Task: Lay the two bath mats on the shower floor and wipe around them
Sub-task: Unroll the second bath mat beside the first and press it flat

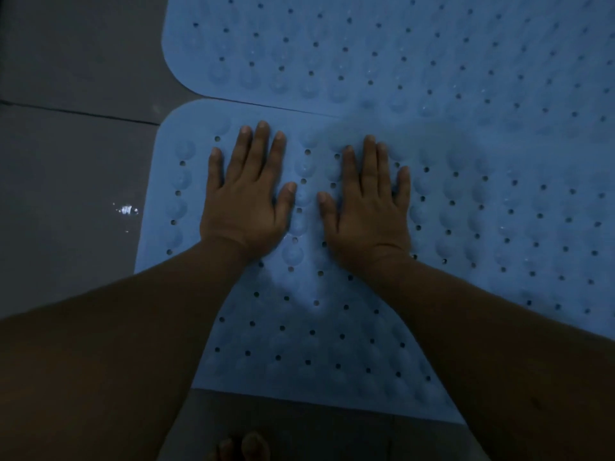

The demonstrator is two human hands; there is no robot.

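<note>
Home bathroom, shower area: wet grey tiled floor, two blue perforated bath mats, bare toes.

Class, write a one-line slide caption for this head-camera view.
Left hand and right hand press flat on the near blue bath mat, edge to edge with the far mat.

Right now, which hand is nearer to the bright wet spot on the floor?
Left. The left hand presses the near mat close to its edge beside the wet spot; the right hand lies farther along the mat.
</note>
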